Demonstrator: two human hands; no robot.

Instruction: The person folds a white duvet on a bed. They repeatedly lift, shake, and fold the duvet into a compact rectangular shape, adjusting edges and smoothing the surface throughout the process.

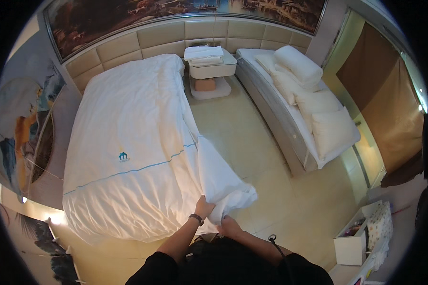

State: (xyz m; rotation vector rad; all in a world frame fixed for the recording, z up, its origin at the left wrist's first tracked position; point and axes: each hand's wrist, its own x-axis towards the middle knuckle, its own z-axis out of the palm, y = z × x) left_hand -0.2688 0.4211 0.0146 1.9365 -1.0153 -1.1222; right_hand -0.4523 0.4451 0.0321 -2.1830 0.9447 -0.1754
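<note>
A white duvet (pixel 123 114) with a thin blue stripe and a small blue emblem covers the left bed, its lower part wrinkled. At the near right corner of that bed, my left hand (pixel 204 207) is closed on the duvet's edge; a dark band circles the wrist. Just to its right and a little nearer me, my right hand (pixel 230 227) also grips the duvet's edge. From between the hands, a bunched flap of the cloth spreads right, out over the floor. My fingertips are partly hidden in the folds.
A nightstand (pixel 213 71) with folded white linen (pixel 203 53) stands between the beds. On the right bed (pixel 271 104) lie several pillows (pixel 333 130) and a rolled white bundle (pixel 297 65). A white box (pixel 351 249) sits at lower right. Tiled floor (pixel 242 137) separates the beds.
</note>
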